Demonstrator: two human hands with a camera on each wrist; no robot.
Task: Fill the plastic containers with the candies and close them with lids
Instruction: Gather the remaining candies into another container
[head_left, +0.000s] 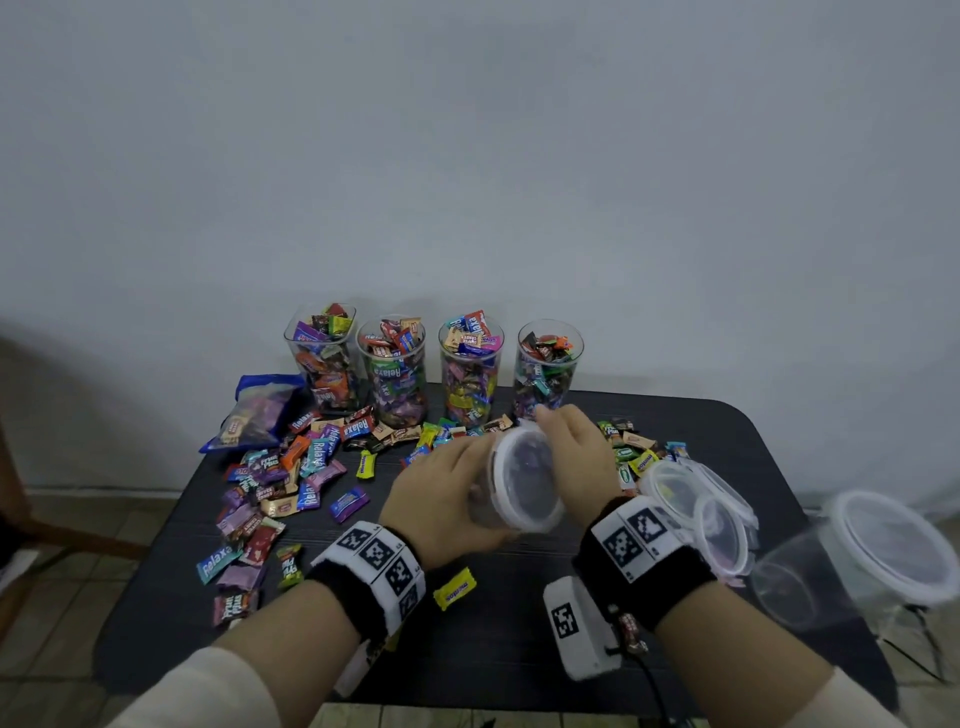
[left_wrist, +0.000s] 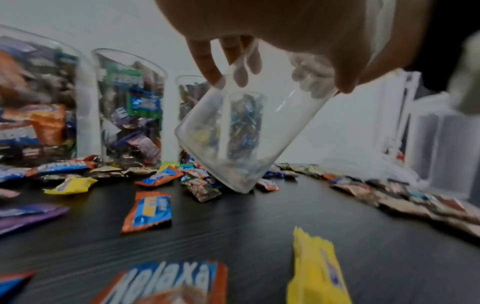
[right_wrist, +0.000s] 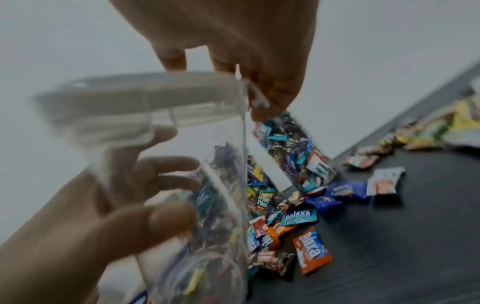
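Both wrists sat closest to the head cam, each wrapped in a black band with checkered tags, and between them was the empty container (head_left: 511, 486), held tipped over the black table (head_left: 519, 623) with its lid (head_left: 524, 475) facing the camera. Taking that container as the landmark and going left to right: far to its left a blue bag (head_left: 260, 410) lay by the table's back corner, then loose candies (head_left: 280, 478) were scattered left of it. Behind it stood four filled containers (head_left: 395, 369) in a row against the wall, all open on top. The left hand (head_left: 441, 504) was wrapped around the container's body, fingers curled on the clear wall. The right hand (head_left: 576, 457) had its fingers curled over the lid's rim. Right of the container lay spare lids (head_left: 696, 499), and further right another lidded empty container (head_left: 857, 561) at the table's edge.

Only the left wrist cam showed the container's base (left_wrist: 233, 174) hanging just above the candies, with the left hand's fingertips (left_wrist: 207, 67) pressed on the wall. The right wrist cam was blurry but showed what the head cam hid: the left thumb (right_wrist: 145, 222) on the near side and the right hand's fingers (right_wrist: 270, 96) at the lid's edge.
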